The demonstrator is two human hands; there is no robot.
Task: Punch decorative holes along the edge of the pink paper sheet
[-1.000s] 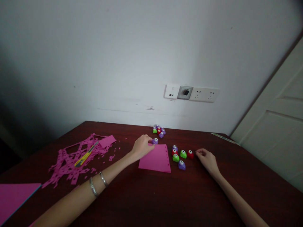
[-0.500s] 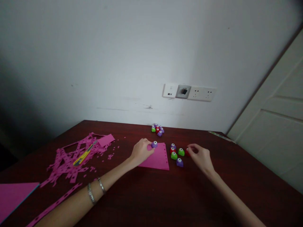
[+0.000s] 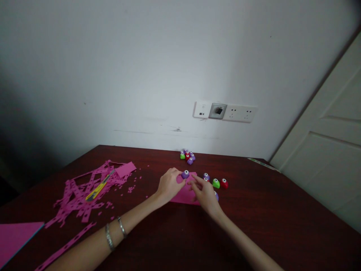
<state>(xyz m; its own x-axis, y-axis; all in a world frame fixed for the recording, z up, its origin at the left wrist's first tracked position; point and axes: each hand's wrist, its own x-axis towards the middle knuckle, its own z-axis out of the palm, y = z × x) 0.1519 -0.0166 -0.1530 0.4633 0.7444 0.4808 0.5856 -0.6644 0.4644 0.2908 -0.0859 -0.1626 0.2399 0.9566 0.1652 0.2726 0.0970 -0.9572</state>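
My left hand (image 3: pixel 170 187) pinches a small purple craft punch (image 3: pixel 185 174) with a white eye-like button, at the left part of a pink sheet (image 3: pixel 184 197). My right hand (image 3: pixel 206 194) reaches over the sheet's right part, fingers apart and holding nothing. Its fingertips are close to the purple punch. Just right of the sheet stand another purple punch (image 3: pixel 206 176), a green punch (image 3: pixel 216 183) and a red punch (image 3: pixel 224 183). My right hand partly hides other punches there and the sheet's right edge.
Several more punches (image 3: pixel 187 156) cluster near the wall. At left, a yellow utility knife (image 3: pixel 97 190) lies on tangled pink punched strips (image 3: pixel 70 197) with tiny scraps around. A pink board (image 3: pixel 18 241) is at the front left corner. Wall sockets (image 3: pixel 239 113) sit above the table.
My right hand has left the red punch, which now stands on the table, and has moved left over the pink sheet. My left hand still holds the purple punch.
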